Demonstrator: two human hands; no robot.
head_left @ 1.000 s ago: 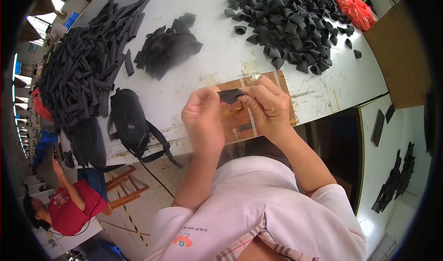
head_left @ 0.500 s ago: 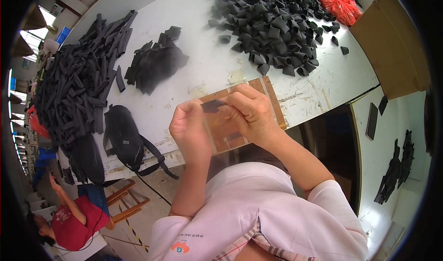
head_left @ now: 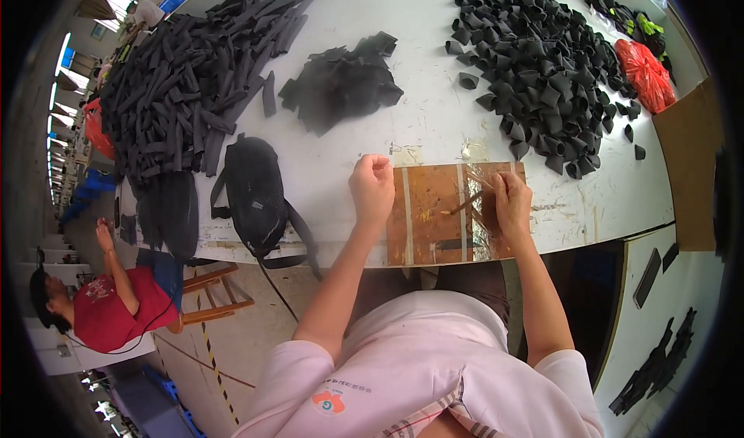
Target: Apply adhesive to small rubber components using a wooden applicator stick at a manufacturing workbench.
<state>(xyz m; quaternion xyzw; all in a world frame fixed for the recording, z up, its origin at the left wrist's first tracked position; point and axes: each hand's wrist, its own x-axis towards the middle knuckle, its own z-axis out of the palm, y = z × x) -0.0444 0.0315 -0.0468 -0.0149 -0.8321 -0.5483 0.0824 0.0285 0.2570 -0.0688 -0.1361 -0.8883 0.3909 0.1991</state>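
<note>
My left hand (head_left: 372, 191) is raised at the left edge of a brown board (head_left: 425, 205), its fingers curled in. Whatever it may hold is hidden. Over the board's right side, my right hand (head_left: 511, 205) is closed with thumb and fingertips together. Shiny clear tape (head_left: 481, 236) runs across the board beside those fingertips, and a narrow brown strip (head_left: 467, 203) slants there. I cannot make out what the right fingers pinch. Near the board's front edge lies a small dark piece (head_left: 447, 245). Pale strips cross the board's surface.
Long black fabric strips (head_left: 182, 81) are heaped at the left, black folded loops (head_left: 546, 66) at the right. Flat dark pieces (head_left: 341, 85) lie between them. A black pouch (head_left: 254, 194), a red plastic bag (head_left: 645, 75) and a cardboard box (head_left: 686, 167) flank the work area. Another person (head_left: 116, 302) sits left.
My hands have moved apart, the right one to the board's right side. The dark piece held between them no longer shows in them. The whole view has shifted.
</note>
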